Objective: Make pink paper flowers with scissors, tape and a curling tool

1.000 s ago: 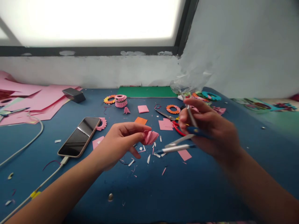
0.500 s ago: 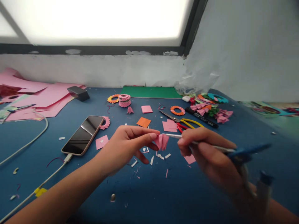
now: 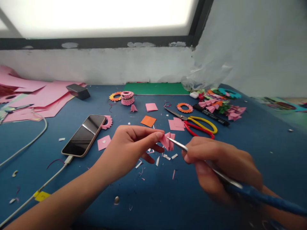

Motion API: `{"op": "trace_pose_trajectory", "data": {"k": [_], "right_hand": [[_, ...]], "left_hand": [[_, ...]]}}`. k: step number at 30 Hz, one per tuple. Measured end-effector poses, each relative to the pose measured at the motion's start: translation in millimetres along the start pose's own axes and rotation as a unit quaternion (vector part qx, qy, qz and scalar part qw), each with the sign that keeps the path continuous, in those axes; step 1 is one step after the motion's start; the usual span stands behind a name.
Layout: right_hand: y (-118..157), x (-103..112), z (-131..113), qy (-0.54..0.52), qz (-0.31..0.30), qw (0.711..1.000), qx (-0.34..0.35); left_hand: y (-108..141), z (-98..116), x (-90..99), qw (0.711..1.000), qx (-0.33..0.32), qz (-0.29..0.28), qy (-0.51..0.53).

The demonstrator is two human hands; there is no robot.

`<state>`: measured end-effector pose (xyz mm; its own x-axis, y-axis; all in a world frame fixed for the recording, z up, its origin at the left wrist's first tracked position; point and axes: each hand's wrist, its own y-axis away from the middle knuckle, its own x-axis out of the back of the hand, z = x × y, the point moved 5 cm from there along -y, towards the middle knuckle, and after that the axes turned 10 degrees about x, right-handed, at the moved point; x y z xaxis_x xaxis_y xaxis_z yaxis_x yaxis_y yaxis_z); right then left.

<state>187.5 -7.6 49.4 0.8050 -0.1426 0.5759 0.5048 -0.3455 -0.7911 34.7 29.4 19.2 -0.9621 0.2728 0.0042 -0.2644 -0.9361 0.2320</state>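
Note:
My left hand (image 3: 135, 145) pinches a small folded pink paper piece (image 3: 169, 141) between thumb and forefinger, above the blue table. My right hand (image 3: 220, 166) is closed round a slim pointed metal tool (image 3: 178, 144) with a blue rear part; its exact kind I cannot make out. The tool's tip touches or nearly touches the folds of the pink piece. Beneath the hands lie white and pink paper scraps (image 3: 157, 161). Just beyond are an orange paper square (image 3: 148, 121), pink squares (image 3: 177, 124) and scissors (image 3: 201, 124) with yellow and red handles.
A phone (image 3: 83, 135) on a white cable (image 3: 54, 177) lies at left, near large pink sheets (image 3: 45, 95) and a dark block (image 3: 78, 92). Behind stand stacked scalloped rings (image 3: 127, 98) and a green board (image 3: 155, 88). Paper flowers (image 3: 233, 112) and a black marker (image 3: 212, 115) lie at right.
My right hand has turned and moved lower and right, so the tool now slants up-left towards the folded pink piece. My left hand keeps its pinch. The view has shifted slightly.

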Motion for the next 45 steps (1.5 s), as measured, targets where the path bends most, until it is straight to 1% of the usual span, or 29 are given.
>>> {"op": "trace_pose_trajectory", "data": {"k": [3, 6, 8, 12, 15, 20, 22, 26, 29, 30, 33, 35, 38, 42, 45], "right_hand": [[0.0, -2.2, -3.0, 0.007, -0.015, 1.000, 0.025], [0.7, -4.0, -4.2, 0.020, -0.012, 0.998, 0.057], [2.1, -4.6, -3.3, 0.032, -0.003, 0.997, 0.067], [5.1, -7.3, -0.7, 0.050, -0.020, 0.997, 0.061], [5.5, -6.8, -1.0, 0.048, -0.014, 0.997, 0.063], [0.5, -6.3, -1.4, 0.016, -0.010, 0.999, 0.031], [-1.8, -6.4, -2.4, 0.003, -0.010, 1.000, 0.028], [-1.6, -6.5, -1.1, 0.014, -0.002, 1.000, 0.026], [1.4, -6.6, -1.0, 0.029, 0.009, 0.998, 0.052], [2.1, -6.7, -1.5, 0.033, 0.010, 0.998, 0.062], [1.6, -7.1, -1.4, 0.034, 0.002, 0.998, 0.054], [-0.8, -6.5, -0.8, 0.014, 0.001, 0.999, 0.033], [-3.6, -5.0, 0.5, -0.042, 0.018, 0.999, 0.010], [1.4, -3.8, 4.4, -0.125, 0.067, 0.990, 0.000], [11.2, -7.1, 13.1, -0.190, 0.084, 0.977, -0.057]], "left_hand": [[1.9, 0.9, -0.1, 1.000, -0.003, 0.023, -0.001], [3.6, 2.6, -2.3, 1.000, -0.012, 0.018, -0.001], [4.2, 3.3, -3.5, 1.000, -0.019, 0.014, 0.000], [3.8, 3.0, -4.2, 1.000, -0.027, 0.015, -0.003], [2.9, 2.1, -3.9, 1.000, -0.024, 0.011, 0.001], [2.2, 2.1, -4.6, 0.999, -0.027, -0.017, 0.027], [2.2, 1.8, -5.7, 0.999, -0.023, -0.027, 0.033], [2.5, 1.1, -5.4, 0.999, -0.015, -0.011, 0.027], [2.7, 0.2, -4.6, 1.000, -0.010, 0.004, 0.020], [2.7, -0.1, -4.5, 1.000, -0.008, 0.005, 0.021], [2.5, -0.9, -4.6, 0.999, -0.006, 0.002, 0.032], [2.3, -1.0, -4.9, 0.999, -0.006, -0.004, 0.040], [2.3, -0.1, -5.8, 0.998, -0.011, -0.017, 0.053], [2.9, 1.1, -6.3, 0.998, -0.014, -0.027, 0.062], [3.5, 1.1, -6.3, 0.997, -0.011, -0.027, 0.066]]}}
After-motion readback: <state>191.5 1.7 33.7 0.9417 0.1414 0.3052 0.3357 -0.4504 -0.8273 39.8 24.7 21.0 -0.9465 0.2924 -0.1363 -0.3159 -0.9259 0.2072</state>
